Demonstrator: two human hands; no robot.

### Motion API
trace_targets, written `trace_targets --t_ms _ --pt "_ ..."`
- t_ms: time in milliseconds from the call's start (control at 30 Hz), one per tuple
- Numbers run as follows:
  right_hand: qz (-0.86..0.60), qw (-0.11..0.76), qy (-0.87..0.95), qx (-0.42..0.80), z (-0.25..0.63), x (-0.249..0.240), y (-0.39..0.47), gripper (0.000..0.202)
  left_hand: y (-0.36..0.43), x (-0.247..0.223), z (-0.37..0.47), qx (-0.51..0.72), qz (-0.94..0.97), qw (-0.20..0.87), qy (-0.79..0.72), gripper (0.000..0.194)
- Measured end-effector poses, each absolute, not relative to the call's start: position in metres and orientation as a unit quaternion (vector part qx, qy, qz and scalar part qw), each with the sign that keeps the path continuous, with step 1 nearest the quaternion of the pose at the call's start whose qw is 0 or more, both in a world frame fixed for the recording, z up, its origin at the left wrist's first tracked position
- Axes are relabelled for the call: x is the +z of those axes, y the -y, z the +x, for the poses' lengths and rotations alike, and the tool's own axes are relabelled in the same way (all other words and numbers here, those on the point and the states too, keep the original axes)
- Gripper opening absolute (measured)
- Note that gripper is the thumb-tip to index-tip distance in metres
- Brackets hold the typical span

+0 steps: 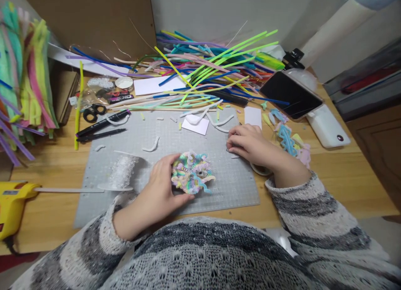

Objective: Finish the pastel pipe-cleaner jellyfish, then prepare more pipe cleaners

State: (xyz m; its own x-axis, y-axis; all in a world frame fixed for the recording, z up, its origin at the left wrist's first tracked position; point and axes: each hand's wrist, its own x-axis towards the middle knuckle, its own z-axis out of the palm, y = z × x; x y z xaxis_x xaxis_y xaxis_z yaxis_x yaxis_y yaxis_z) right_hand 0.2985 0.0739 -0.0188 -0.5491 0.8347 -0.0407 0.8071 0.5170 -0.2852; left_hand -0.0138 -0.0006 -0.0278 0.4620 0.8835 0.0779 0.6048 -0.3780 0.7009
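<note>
Head view. Held a multicoloured craft piece [190,173] in the left hand [158,184] over the grey cutting mat [230,185], with the fingers wrapped about its left side and the thumb near its lower edge. Could not confirm contact between piece and mat.

Took the craft piece as clock centre for all directions. Located the right hand [250,144] at 2 o'clock, by the mat's edge, with the fingers drawn narrowly together and downward. Could not tell whether gripping anything; noted only a small item at the fingertips, too small to identify.

Located the spool [120,173] at 9 o'clock on the mat and the yellow glue gun [14,208] farther out at 9 o'clock, on the wooden surface [338,181]. Located the scissors [94,112] at 10 o'clock and the heap of coloured stems [213,68] at 12 o'clock.

Judged the work well advanced: showed many pastel strips already joined into one rounded mass. Judged it possibly unfinished: showed wavy pastel pieces [286,140] lying loose between 2 and 3 o'clock. Could not determine how many, if any, remained for attachment.
</note>
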Motion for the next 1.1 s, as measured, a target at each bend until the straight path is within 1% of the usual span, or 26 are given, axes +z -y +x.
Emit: trace_targets --t_ms 167,267,367,467,533,567,600,633,700,933,1100 --pt "-0.465 0.064 0.871 0.146 0.295 -0.018 -0.073 0.016 0.002 -0.026 -0.014 0.224 0.802 0.31 -0.46 0.09" --pt "-0.462 0.125 0.856 0.193 0.293 -0.01 -0.069 0.017 0.003 -0.022 -0.013 0.222 0.806 0.309 -0.454 0.086" --pt "-0.47 0.237 0.807 0.267 0.286 -0.002 -0.06 0.015 0.003 -0.019 -0.012 0.22 0.809 0.307 -0.45 0.083" --pt "-0.483 0.401 0.692 0.355 0.278 0.004 -0.051 0.014 0.002 -0.017 -0.012 0.215 0.814 0.304 -0.445 0.082" --pt "-0.456 0.515 0.599 0.409 0.274 0.008 -0.047 0.016 0.001 -0.016 -0.012 0.212 0.817 0.304 -0.441 0.08" --pt "-0.439 0.554 0.557 0.436 0.273 0.011 -0.046 0.017 0.001 -0.016 -0.012 0.213 0.818 0.305 -0.438 0.079" --pt "-0.425 0.575 0.522 0.464 0.273 0.013 -0.046 0.018 0.001 -0.016 -0.012 0.214 0.819 0.307 -0.436 0.079" --pt "-0.421 0.58 0.495 0.492 0.274 0.016 -0.045 0.018 0.001 -0.016 -0.012 0.214 0.819 0.308 -0.434 0.079" --pt "-0.434 0.56 0.465 0.531 0.278 0.022 -0.045 0.021 0.001 -0.017 -0.012 0.21 0.818 0.305 -0.44 0.08" --pt "-0.51 0.467 0.479 0.541 0.281 0.022 -0.042 0.035 -0.001 -0.024 -0.013 0.211 0.799 0.259 -0.499 0.089" --pt "-0.491 0.451 0.441 0.601 0.266 0.013 -0.042 0.036 -0.002 -0.023 -0.012 0.213 0.797 0.23 -0.517 0.098"
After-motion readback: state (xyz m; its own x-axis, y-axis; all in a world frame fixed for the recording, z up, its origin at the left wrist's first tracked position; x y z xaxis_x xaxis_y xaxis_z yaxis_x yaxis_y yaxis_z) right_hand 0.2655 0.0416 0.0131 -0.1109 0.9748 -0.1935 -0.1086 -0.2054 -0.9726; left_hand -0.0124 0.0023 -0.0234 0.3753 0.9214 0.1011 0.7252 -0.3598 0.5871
